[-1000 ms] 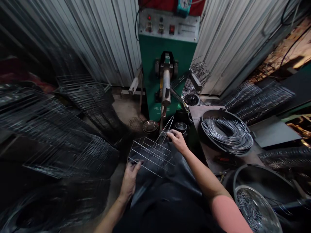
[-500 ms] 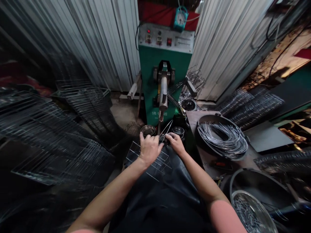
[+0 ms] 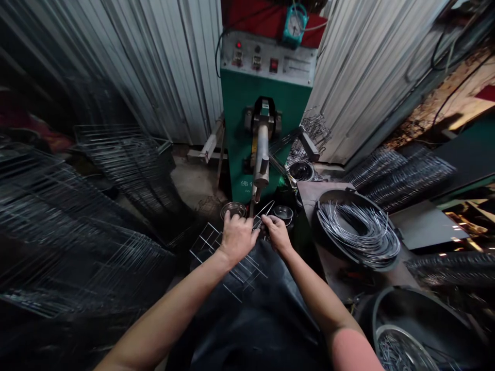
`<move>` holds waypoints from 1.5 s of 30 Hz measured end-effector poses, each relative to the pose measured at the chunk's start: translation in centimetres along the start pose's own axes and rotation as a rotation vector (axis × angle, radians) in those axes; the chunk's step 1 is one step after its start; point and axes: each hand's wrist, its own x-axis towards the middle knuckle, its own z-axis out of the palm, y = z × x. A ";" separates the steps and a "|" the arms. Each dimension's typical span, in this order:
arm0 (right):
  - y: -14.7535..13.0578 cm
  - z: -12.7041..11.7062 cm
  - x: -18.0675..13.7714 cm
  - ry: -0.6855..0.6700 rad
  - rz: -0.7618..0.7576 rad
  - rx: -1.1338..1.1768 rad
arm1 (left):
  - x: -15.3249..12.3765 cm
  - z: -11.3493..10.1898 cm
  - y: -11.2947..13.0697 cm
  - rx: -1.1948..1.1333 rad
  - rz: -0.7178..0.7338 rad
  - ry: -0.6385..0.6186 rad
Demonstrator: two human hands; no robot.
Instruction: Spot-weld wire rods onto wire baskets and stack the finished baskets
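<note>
Seen from the head camera, the 2 hands meet at 12 o'clock, low over the lap. The left hand (image 3: 237, 238) is curled palm-down, its fingers closed over the wires of a wire rack frame (image 3: 211, 247). The right hand (image 3: 276, 234) is nearly shut, with its fingertips (image 3: 265, 220) pinched on the frame's narrow, converging wire ends. The frame sits between both hands, tilted above a black apron (image 3: 247, 319). Just past it are a small steel bowl (image 3: 233, 209) at 11 o'clock and a second steel bowl (image 3: 283, 212) at 1 o'clock. Farther out at 12 o'clock stands a green welding machine (image 3: 247, 103) with a control panel (image 3: 266, 59) and a vertical electrode arm (image 3: 262, 154). A black tub (image 3: 332, 198) holding coiled wire (image 3: 358, 232) sits at 2 o'clock, and a steel basin (image 3: 402, 350) of short wire pieces at 4 o'clock. Stacked wire racks (image 3: 77, 247) lie blurred at 9 o'clock, beneath corrugated metal sheeting (image 3: 166, 67) at 11 o'clock.
</note>
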 end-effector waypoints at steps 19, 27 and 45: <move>1.6 0.9 4.6 0.096 -0.033 0.068 | 4.6 0.7 -0.7 0.202 -0.010 -0.113; 1.5 0.9 5.6 0.109 -0.025 0.120 | 5.9 0.5 -0.8 0.181 -0.012 -0.165; 2.8 -0.8 -6.8 -0.301 -0.029 -0.227 | 6.0 0.3 -0.9 0.288 -0.052 -0.195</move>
